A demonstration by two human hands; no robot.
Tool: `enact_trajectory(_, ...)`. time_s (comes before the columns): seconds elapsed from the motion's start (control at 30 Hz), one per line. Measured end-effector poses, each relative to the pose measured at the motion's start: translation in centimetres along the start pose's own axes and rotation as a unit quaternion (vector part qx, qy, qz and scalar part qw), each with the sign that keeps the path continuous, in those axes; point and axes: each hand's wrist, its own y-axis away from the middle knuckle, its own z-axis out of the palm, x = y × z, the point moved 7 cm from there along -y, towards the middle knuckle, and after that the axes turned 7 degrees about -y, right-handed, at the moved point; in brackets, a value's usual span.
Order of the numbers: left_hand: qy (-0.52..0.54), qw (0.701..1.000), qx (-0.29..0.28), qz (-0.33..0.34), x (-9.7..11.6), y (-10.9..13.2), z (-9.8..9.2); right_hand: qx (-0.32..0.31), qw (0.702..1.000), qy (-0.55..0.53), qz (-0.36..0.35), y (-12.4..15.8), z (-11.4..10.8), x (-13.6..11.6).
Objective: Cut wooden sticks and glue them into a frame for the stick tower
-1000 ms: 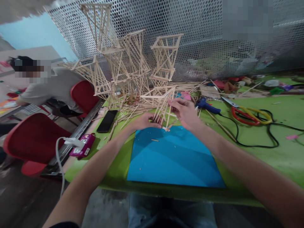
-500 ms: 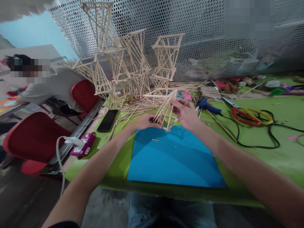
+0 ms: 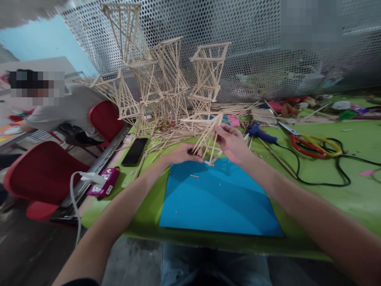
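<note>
A small frame of thin wooden sticks point(image 3: 213, 150) stands tilted over the far edge of a blue sheet point(image 3: 217, 202). My left hand point(image 3: 186, 154) is closed on its lower left side, thumb along the base. With thumb and fingers pinched, my right hand point(image 3: 228, 139) grips the frame's upper right sticks; the fingertips are partly hidden behind them. A short stick offcut point(image 3: 194, 176) lies on the sheet. Just behind the hands is a heap of loose sticks point(image 3: 175, 133).
Tall stick towers point(image 3: 143, 79) stand at the back before a perforated metal screen point(image 3: 256, 51). To the right lie a blue glue gun point(image 3: 260, 133), its black cord, and scissors point(image 3: 315, 145). A phone point(image 3: 134, 151) and a purple power adapter point(image 3: 104, 181) are left. A person point(image 3: 74, 103) sits beyond.
Almost nothing differs. My right hand and the top of the stick frame have shifted very slightly; both hands keep their hold.
</note>
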Motion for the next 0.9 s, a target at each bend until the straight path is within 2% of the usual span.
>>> enact_trajectory(0.4, -0.057, 0.998, 0.003, 0.004, 0.2, -0.1, 0.1, 0.004, 1.000, -0.008, 0.004, 0.2, -0.2, 0.2)
enact_trajectory(0.6, -0.023, 0.999, 0.013, 0.023, 0.0, -0.4, 0.2, 0.003, 1.000, -0.018, 0.004, 0.1, -0.3, 0.1)
enact_trajectory(0.73, 0.001, 0.999, 0.040, 0.004, -0.6, -0.5, -0.1, -0.004, 1.000, 0.000, 0.000, -0.2, -0.5, 0.0)
enact_trajectory(0.9, -0.068, 0.996, 0.062, -0.014, -0.5, -0.5, -0.8, -0.013, 1.000, 0.022, -0.010, -0.9, -0.9, 0.6)
